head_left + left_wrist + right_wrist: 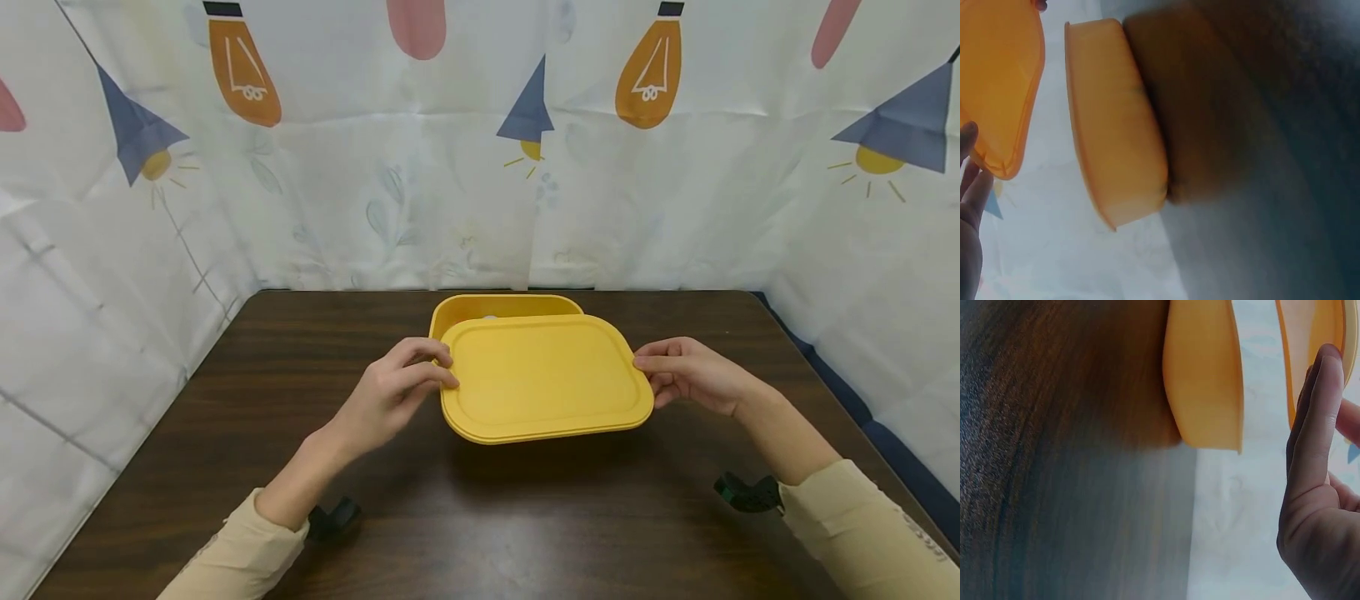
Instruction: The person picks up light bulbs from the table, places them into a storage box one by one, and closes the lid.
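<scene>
Both hands hold a flat yellow lid (547,379) with rounded corners, tilted above the table. The left hand (397,383) pinches its left edge between thumb and fingers. At the opposite edge, the right hand (693,375) grips with its thumb on top and fingers beneath. Behind the lid stands a yellow box (506,305), mostly hidden in the head view. A small whitish thing (490,317) shows inside it, too little to identify. Both wrist views show the box's outer wall (1113,125), with the lid (1313,337) raised apart from it.
The box rests on a dark wooden table (337,325) near its back edge. Behind and at the sides hangs a white curtain (450,208) printed with lamps and bulbs. Dark camera mounts (333,518) sit at the wrists, beside beige sleeves.
</scene>
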`<state>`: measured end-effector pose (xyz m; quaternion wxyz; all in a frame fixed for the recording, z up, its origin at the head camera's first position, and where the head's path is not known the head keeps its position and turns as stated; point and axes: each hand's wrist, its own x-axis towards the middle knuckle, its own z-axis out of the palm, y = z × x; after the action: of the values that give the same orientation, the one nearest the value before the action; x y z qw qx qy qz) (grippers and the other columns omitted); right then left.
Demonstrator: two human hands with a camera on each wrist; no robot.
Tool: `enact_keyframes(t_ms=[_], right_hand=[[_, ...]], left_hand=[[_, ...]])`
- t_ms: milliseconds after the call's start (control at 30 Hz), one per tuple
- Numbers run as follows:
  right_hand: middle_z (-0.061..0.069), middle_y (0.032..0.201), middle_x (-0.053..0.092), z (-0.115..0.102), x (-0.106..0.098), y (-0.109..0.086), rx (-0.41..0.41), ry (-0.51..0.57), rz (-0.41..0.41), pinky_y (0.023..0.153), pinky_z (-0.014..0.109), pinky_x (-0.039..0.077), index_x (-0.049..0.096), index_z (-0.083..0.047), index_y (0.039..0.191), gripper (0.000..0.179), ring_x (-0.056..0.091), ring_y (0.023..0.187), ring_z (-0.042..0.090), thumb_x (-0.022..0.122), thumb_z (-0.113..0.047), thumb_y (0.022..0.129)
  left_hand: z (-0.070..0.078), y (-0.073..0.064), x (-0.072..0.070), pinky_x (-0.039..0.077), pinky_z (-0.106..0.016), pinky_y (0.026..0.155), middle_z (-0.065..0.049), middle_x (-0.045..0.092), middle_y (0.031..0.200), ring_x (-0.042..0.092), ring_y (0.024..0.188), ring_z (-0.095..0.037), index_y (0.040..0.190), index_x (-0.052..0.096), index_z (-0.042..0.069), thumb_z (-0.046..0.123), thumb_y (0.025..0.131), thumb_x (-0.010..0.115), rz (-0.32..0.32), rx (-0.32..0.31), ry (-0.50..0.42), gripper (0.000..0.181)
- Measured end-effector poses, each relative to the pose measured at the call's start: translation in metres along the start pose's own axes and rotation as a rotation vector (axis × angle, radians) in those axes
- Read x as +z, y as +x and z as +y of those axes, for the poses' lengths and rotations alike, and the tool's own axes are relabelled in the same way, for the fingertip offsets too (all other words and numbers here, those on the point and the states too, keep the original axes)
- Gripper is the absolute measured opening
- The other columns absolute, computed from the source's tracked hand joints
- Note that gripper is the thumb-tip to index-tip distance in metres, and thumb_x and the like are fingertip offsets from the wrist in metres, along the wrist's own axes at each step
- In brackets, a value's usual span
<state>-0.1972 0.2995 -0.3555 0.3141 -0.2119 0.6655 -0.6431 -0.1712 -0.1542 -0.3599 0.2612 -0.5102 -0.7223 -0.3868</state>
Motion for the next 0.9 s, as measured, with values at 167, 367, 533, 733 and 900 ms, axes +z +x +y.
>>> enact_keyframes(t_ms=[167,367,533,733,900], right_hand=[[0.011,0.099,0.075,0.0,0.005,0.002,0.027,-0.021,0.052,0.077,0.04,0.062,0.067,0.001,0.119,0.024,0.075,0.083,0.022,0.047,-0.008,0.11],[0.012,0.098,0.075,0.001,0.01,0.005,0.051,-0.042,0.094,0.076,0.037,0.062,0.066,0.003,0.121,0.024,0.074,0.082,0.021,0.05,-0.01,0.109],[0.011,0.097,0.075,0.0,0.014,0.006,0.044,-0.027,0.101,0.076,0.035,0.062,0.065,0.005,0.121,0.024,0.074,0.081,0.02,0.05,-0.01,0.109],[0.011,0.097,0.074,0.001,0.018,0.006,0.047,-0.014,0.102,0.077,0.036,0.062,0.065,0.005,0.12,0.023,0.073,0.08,0.019,0.05,-0.009,0.109],[0.012,0.098,0.074,0.002,0.021,0.006,0.046,-0.014,0.113,0.078,0.037,0.061,0.065,0.006,0.12,0.024,0.073,0.081,0.019,0.052,-0.01,0.109]], left_hand=[[0.001,-0.005,0.0,0.052,-0.022,0.094,-0.012,0.064,0.12,0.061,0.116,-0.027,0.105,0.077,0.008,-0.015,0.082,0.078,0.006,-0.186,0.004,0.033],[0.003,-0.009,0.002,0.052,-0.03,0.099,-0.013,0.059,0.132,0.061,0.12,-0.027,0.115,0.076,0.003,-0.016,0.087,0.073,0.045,-0.447,-0.169,0.034],[0.009,-0.006,0.005,0.049,-0.029,0.101,-0.014,0.055,0.134,0.059,0.124,-0.026,0.119,0.072,-0.003,-0.015,0.089,0.071,0.125,-0.69,-0.308,0.032],[0.01,-0.002,0.011,0.048,-0.027,0.102,-0.018,0.055,0.134,0.058,0.129,-0.03,0.129,0.064,-0.008,-0.014,0.089,0.071,0.209,-0.821,-0.408,0.041],[0.009,0.0,0.016,0.051,-0.027,0.099,-0.019,0.055,0.136,0.057,0.129,-0.028,0.135,0.06,-0.007,-0.016,0.091,0.067,0.266,-0.914,-0.462,0.045]])
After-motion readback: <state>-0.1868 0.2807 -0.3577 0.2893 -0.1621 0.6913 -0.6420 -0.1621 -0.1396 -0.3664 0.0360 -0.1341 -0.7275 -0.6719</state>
